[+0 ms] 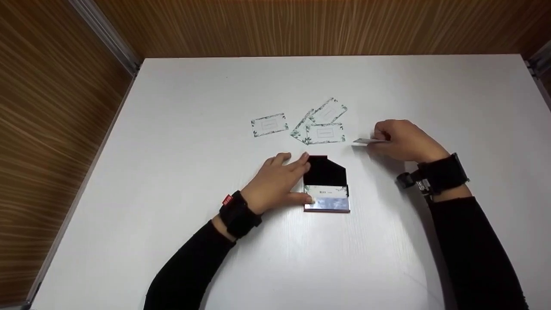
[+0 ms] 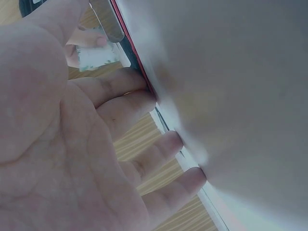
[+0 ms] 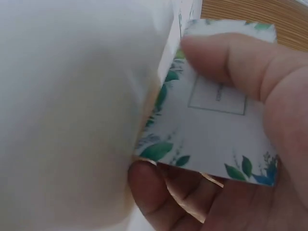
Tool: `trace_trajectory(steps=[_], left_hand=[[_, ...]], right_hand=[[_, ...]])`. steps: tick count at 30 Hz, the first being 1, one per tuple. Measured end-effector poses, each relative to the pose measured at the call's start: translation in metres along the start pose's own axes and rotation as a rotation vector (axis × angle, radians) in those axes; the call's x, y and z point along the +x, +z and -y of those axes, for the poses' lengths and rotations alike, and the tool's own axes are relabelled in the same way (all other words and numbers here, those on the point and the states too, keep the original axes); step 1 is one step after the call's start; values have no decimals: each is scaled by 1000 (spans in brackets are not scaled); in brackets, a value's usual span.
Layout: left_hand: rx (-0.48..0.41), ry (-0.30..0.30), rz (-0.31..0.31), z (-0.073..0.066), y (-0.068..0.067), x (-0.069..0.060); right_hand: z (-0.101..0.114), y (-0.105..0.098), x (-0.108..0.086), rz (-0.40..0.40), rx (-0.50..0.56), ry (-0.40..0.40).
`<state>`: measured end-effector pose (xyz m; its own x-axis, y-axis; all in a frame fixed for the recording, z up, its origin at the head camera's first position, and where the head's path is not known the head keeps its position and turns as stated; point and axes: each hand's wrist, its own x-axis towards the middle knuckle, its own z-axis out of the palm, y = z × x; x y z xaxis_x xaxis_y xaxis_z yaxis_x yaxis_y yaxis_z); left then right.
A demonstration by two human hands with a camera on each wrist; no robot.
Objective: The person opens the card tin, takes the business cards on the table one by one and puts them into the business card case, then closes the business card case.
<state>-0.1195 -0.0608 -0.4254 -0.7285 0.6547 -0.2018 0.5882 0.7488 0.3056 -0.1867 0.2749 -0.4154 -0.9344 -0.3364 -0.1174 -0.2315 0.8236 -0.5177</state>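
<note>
White rectangular card with green leaf edging (image 3: 211, 132), pinched in right hand (image 1: 404, 140) near loose leaf-bordered white cards (image 1: 326, 137) on white surface (image 1: 163, 193).
Thin, flat, sharp-cornered, printed with grey outlined box (image 3: 211, 99); left hand (image 1: 277, 178) spread against open rectangular black-lined case (image 1: 325, 174).

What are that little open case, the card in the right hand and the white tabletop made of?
Case: front probably polished metal, silvery and reflective; the lid's black lining looks matte, perhaps fabric. Held card: likely smooth paperboard, thin and flat with printed leaves. Tabletop: perhaps laminate, white with a soft sheen.
</note>
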Motion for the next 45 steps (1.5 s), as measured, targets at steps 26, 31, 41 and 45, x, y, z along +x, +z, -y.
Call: trace_trajectory(steps=[26,31,41,45], left_hand=[[-17,4,-13,1,2,-2],[-10,7,-12,1,2,-1],[-6,5,-13,0,1,-1],[-11,1,-11,0,0,-1]], right_hand=[[9,1,3,-40,96,-115],[10,0,2,-53,81,-134],[10,3,3,-58,103,-180],[11,3,3,-99,93,-201]])
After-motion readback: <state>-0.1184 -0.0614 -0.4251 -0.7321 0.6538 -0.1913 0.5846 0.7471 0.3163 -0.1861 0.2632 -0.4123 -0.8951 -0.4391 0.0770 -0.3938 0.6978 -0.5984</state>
